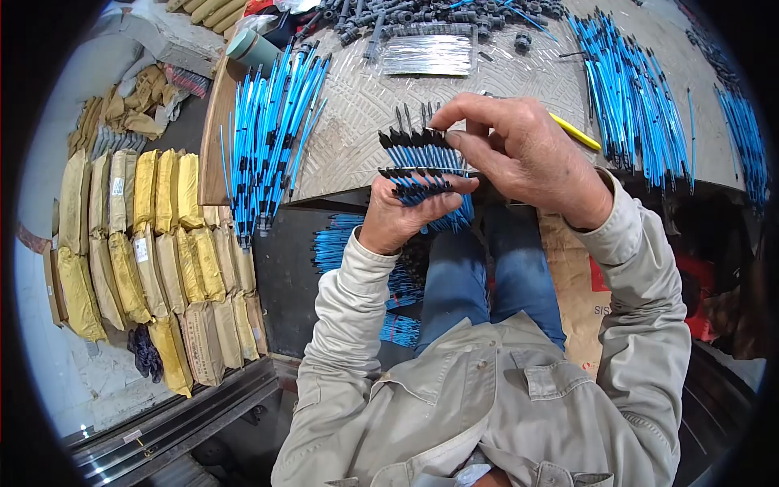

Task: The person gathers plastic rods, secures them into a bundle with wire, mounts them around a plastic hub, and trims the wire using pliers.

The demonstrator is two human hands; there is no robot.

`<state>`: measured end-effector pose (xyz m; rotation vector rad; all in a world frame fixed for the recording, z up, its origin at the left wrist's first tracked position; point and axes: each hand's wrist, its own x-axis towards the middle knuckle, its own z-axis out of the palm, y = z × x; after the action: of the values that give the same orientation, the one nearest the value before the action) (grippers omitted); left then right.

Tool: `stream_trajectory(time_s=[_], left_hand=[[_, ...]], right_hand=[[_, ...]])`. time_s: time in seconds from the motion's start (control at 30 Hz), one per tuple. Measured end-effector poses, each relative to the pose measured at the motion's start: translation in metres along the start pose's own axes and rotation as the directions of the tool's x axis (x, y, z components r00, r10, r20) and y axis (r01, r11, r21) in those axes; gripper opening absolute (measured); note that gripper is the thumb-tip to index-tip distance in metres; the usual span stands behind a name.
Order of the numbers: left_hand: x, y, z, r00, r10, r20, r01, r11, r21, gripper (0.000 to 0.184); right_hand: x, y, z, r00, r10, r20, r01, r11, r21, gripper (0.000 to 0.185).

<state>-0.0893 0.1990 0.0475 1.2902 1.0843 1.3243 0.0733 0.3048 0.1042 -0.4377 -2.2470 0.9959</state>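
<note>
My left hand (402, 217) is clamped round a bundle of blue sticks (422, 156) with black tips, which stands up out of my palm at the near edge of the table (357, 134). A thin pale strip (426, 171) crosses the sticks just above my left thumb. My right hand (527, 158) is at the bundle's right end, its thumb and forefinger drawn close together by the black tips; I cannot tell whether they pinch anything between them.

Just beyond my right hand lies a yellow tool (574, 131). Ahead of my left hand, well apart from it, are a flat stack of silvery strips (428, 55) and, farther out, a heap of black fittings (446, 16). To the left of my left hand a pile of blue sticks (276, 122) spreads over the table edge, with a green cup (253, 50) behind it. Another large pile (637, 114) lies to the right of my right hand. Below my left hand, under the table, are more blue bundles (337, 243).
</note>
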Motion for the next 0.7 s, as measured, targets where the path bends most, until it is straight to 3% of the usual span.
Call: stream_trajectory(time_s=[0.17,0.23,0.33,0.7], left_hand=[[0.001,-0.002,-0.001,0.998,0.03,0.046,-0.033,0.996,0.081,0.022],[-0.001,-0.002,-0.001,0.998,0.036,0.044,-0.04,0.995,0.092,0.024],[-0.001,-0.002,0.001,1.0,0.026,0.005,-0.026,0.997,-0.07,0.027],[-0.004,-0.005,0.001,0.999,0.039,0.014,-0.038,0.998,-0.057,0.024]], right_hand=[[0.0,0.002,0.0,0.999,-0.049,-0.022,0.049,0.999,-0.012,0.015],[0.001,0.002,-0.001,0.998,0.025,0.059,-0.031,0.995,0.09,0.014],[0.002,0.008,0.001,0.993,0.037,0.108,-0.055,0.984,0.172,0.013],[-0.002,0.006,0.011,0.998,0.061,0.024,-0.064,0.976,0.207,0.01]])
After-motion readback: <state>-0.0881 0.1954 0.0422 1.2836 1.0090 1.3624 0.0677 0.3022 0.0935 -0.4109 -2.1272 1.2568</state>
